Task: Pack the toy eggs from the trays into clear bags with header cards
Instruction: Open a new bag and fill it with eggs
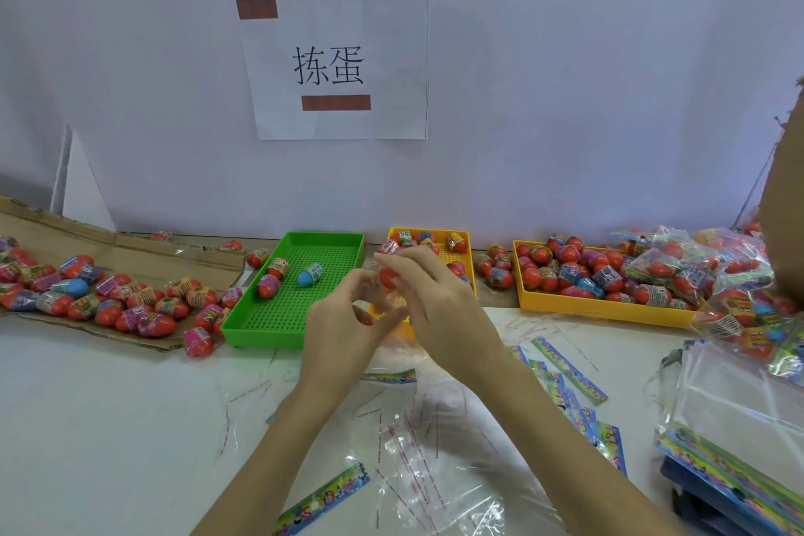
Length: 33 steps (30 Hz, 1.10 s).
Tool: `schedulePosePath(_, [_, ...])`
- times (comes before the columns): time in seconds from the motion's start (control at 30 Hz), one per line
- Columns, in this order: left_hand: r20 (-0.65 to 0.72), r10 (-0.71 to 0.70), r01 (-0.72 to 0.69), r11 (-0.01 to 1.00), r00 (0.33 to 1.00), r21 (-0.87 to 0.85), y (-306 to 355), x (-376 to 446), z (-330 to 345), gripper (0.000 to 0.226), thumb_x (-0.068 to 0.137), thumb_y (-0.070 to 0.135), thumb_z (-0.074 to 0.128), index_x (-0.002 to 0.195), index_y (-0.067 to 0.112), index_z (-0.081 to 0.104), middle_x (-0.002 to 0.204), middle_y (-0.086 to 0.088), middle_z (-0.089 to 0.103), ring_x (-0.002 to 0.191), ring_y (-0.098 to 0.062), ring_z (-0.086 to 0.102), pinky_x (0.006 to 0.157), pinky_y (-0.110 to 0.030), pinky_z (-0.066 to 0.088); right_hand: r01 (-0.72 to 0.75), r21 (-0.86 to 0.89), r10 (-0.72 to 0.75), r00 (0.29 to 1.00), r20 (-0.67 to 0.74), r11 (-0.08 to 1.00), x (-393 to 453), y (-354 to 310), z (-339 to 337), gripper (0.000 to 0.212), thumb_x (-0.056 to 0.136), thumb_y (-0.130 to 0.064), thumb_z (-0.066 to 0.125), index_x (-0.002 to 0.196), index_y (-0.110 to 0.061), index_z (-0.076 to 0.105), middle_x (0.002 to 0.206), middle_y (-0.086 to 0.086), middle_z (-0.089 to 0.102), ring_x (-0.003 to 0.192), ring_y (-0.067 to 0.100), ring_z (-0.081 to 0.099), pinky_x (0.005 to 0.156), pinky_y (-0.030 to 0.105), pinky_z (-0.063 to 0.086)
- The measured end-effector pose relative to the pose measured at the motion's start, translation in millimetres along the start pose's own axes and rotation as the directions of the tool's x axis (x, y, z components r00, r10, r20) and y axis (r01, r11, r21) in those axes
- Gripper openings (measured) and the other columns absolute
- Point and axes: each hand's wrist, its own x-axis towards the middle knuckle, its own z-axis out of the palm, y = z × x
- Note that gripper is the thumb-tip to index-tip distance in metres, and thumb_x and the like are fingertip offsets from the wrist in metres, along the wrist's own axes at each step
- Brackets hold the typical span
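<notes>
My left hand [348,318] and my right hand [428,296] meet above the table, in front of the small yellow tray [467,244]. The right hand's fingers pinch a red toy egg [387,278] at the mouth of a clear bag [391,355] that hangs between both hands. The left hand's curled fingers hold the bag's edge. A green tray [261,318] to the left holds three eggs, one of them blue [309,274]. A larger yellow tray [600,307] on the right is heaped with eggs.
Loose eggs lie on flattened cardboard [143,250] at the left. Filled bags [705,270] pile up at the right. Empty clear bags [417,461] and colourful header cards [570,370] are strewn over the white table near me. A paper sign [337,65] hangs on the wall.
</notes>
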Motion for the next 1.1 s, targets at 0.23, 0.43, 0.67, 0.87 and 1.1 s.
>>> schedulePosePath(0.23, [-0.010, 0.105, -0.105, 0.994, 0.994, -0.011, -0.3, -0.8, -2.3, 0.032, 0.082, 0.026, 0.087, 0.110, 0.025, 0.072, 0.086, 0.011, 0.075, 0.077, -0.011, 0.072, 0.071, -0.032, 0.060, -0.118, 0.177, 0.105, 0.991, 0.078, 0.977, -1.3, -1.2, -3.5, 0.023, 0.104, -0.013, 0.051, 0.119, -0.015, 0.068, 0.116, -0.005, 0.069, 0.103, 0.007, 0.064, 0.087, 0.028, 0.054])
schedulePosePath(0.43, [0.019, 0.075, -0.075, 0.997, 0.997, -0.003, -3.7, 0.9, -3.1, 0.034, 0.078, 0.009, 0.084, 0.099, 0.029, 0.068, 0.082, 0.017, 0.073, 0.078, -0.005, 0.069, 0.065, -0.025, 0.056, -0.157, 0.194, 0.115, 0.970, 0.214, 0.968, -0.2, -5.3, -4.3, 0.017, 0.099, -0.036, 0.063, 0.116, -0.030, 0.066, 0.110, -0.018, 0.058, 0.066, 0.003, 0.055, 0.061, 0.015, 0.043])
schedulePosePath(0.67, [0.079, 0.124, -0.125, 0.992, 0.989, 0.008, -4.1, 1.8, -2.9, 0.047, 0.077, 0.013, 0.089, 0.110, 0.037, 0.065, 0.087, 0.014, 0.073, 0.076, -0.009, 0.069, 0.066, -0.027, 0.056, -0.195, -0.068, 0.206, 0.928, 0.311, 0.978, 2.8, -1.6, -7.3, 0.031, 0.104, -0.040, 0.052, 0.122, -0.017, 0.063, 0.117, -0.002, 0.057, 0.087, 0.016, 0.060, 0.072, 0.037, 0.054])
schedulePosePath(0.87, [0.206, 0.021, 0.017, 0.983, 0.978, -0.183, -3.5, 5.6, -8.6, 0.058, 0.063, 0.041, 0.089, 0.117, 0.037, 0.068, 0.100, 0.007, 0.075, 0.074, -0.011, 0.070, 0.071, -0.026, 0.059, -0.222, -0.085, 0.237, 0.926, 0.294, 0.971, -0.1, 2.6, -4.7, 0.030, 0.107, -0.033, 0.050, 0.112, -0.011, 0.069, 0.112, 0.001, 0.055, 0.080, 0.013, 0.057, 0.068, 0.028, 0.049])
schedulePosePath(1.1, [0.212, -0.003, 0.050, 0.975, 0.977, -0.219, -4.5, 4.4, -6.6, 0.059, 0.063, 0.051, 0.087, 0.117, 0.035, 0.070, 0.102, 0.008, 0.077, 0.076, -0.009, 0.074, 0.071, -0.022, 0.058, -0.274, 0.070, 0.248, 0.934, 0.258, 0.959, 3.3, 7.0, -8.1, 0.021, 0.104, -0.026, 0.058, 0.105, -0.022, 0.078, 0.092, -0.009, 0.070, 0.079, -0.001, 0.055, 0.068, 0.012, 0.041])
